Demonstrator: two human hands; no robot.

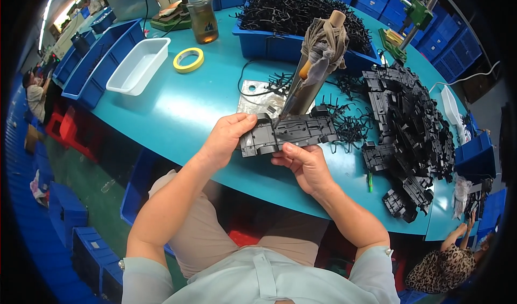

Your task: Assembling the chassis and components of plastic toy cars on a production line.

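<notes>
A long black molded plastic chassis part lies level over the table's near edge, held by both my hands. My left hand pinches its left end between thumb and fingers. My right hand grips its near edge, thumb on top and fingers underneath. Just beyond the part stands a slanted metal post wrapped in grey cloth. A thin dark pointed tool on it reaches down to the part's upper face; I cannot tell whether the tip touches. Behind the part lies a metal plate.
Similar black parts are heaped at right. A blue bin overflows with thin black pieces, and some lie loose. Left are yellow tape, a white tray and a jar. Another person sits at far right.
</notes>
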